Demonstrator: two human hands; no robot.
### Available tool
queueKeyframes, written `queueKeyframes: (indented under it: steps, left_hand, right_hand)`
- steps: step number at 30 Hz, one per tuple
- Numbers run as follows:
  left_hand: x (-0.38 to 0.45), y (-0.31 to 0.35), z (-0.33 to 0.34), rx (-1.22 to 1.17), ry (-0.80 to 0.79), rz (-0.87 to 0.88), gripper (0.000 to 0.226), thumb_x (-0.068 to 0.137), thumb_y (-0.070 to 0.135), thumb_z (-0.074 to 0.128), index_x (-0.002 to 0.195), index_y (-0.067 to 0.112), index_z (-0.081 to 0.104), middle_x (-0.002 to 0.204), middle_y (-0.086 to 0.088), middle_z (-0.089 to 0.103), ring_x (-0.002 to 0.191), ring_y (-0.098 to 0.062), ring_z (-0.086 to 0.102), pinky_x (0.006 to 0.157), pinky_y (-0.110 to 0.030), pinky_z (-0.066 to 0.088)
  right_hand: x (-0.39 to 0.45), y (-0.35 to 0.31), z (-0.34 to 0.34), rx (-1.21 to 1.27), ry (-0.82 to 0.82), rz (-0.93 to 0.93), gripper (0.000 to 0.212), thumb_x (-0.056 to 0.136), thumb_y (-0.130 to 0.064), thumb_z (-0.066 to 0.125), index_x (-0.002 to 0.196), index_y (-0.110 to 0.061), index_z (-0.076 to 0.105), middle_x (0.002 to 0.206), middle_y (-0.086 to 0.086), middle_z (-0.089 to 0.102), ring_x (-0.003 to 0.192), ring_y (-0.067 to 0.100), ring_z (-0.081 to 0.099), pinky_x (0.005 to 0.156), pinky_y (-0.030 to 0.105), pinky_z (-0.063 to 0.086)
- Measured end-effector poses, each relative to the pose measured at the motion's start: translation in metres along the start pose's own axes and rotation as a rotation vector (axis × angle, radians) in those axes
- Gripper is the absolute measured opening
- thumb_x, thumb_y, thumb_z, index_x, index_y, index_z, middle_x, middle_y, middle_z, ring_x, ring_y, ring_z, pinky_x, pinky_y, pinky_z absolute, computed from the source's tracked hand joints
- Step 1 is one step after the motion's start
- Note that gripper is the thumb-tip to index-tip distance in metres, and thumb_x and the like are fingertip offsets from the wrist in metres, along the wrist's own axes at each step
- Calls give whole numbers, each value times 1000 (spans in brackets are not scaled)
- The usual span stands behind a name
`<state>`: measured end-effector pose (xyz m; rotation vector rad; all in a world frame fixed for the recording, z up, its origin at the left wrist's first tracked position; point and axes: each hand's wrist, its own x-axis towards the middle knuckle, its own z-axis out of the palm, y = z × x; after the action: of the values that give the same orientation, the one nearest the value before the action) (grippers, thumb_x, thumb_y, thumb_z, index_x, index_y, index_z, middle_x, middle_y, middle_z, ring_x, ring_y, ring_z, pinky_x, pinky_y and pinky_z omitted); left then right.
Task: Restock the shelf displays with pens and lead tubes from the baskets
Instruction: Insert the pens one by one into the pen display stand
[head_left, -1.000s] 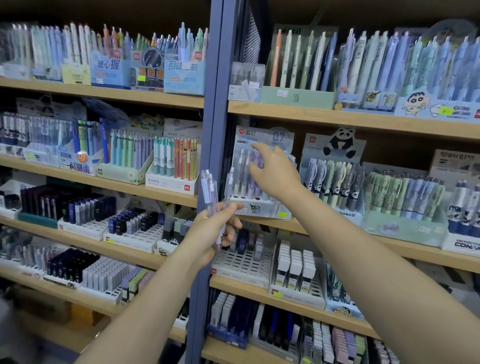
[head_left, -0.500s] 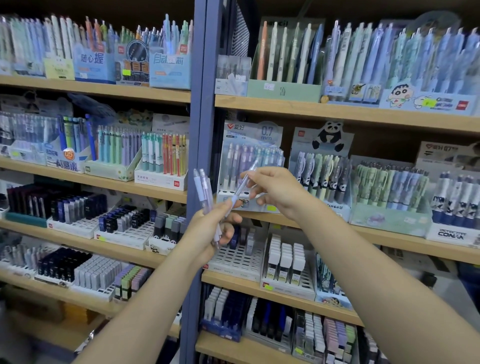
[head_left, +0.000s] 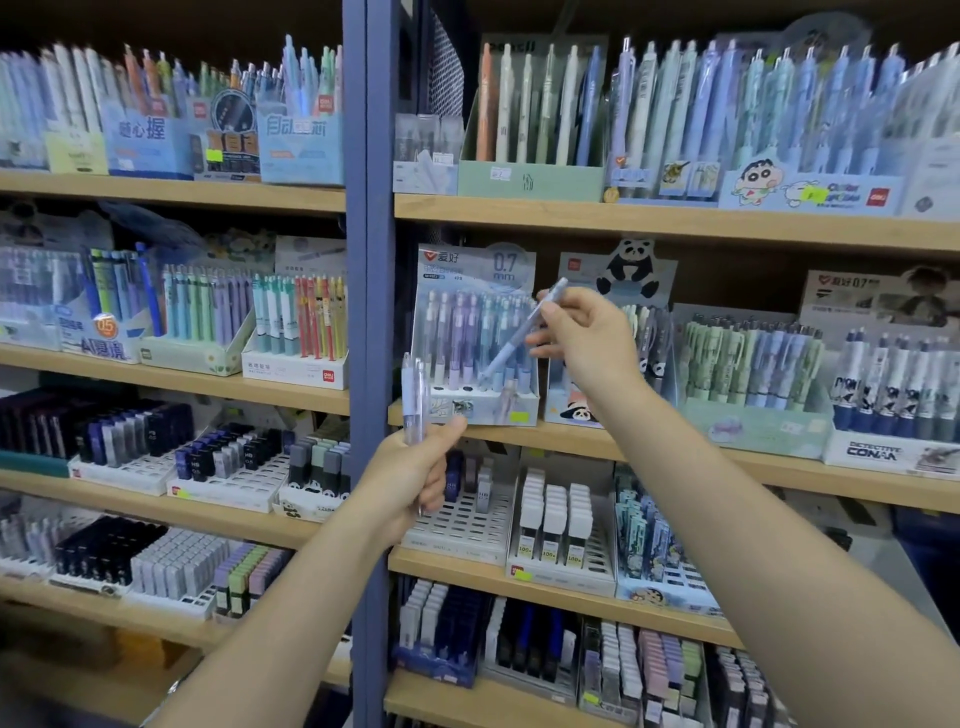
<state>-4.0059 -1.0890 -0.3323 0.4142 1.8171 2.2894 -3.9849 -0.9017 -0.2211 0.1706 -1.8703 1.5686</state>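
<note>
My left hand (head_left: 410, 475) grips a small bundle of pale lilac pens (head_left: 414, 395), held upright in front of the blue shelf post. My right hand (head_left: 589, 338) pinches a single pale blue pen (head_left: 519, 332) by its upper half. That pen is tilted, with its tip down over the front row of the 0.7 mm pen display box (head_left: 475, 332). This box stands on the second shelf and holds several pastel pens in rows. No basket is in view.
A panda pen display (head_left: 618, 280) stands right of the 0.7 mm box. Lead tube trays (head_left: 457, 525) sit on the shelf below. A blue upright post (head_left: 369, 364) splits the shelving. More pen boxes fill the top shelf (head_left: 675, 221) and the left bay.
My right hand took one pen from the bundle in my left hand, then carried it up and right toward the 0.7 mm display box. My left hand stayed put.
</note>
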Motion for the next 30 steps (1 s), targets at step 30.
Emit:
queueKeyframes:
  steps: [30]
  left_hand:
    - [13,2,16,-20,-121,54,32,104,32,51,116,5,62,66,-3,55,48,-13,44,44,-23,36]
  right_hand:
    - [37,8,0,-421,-60,-136,7,99,-16,58,103,-20,62,88,1,66,64,10,66,66,32,57]
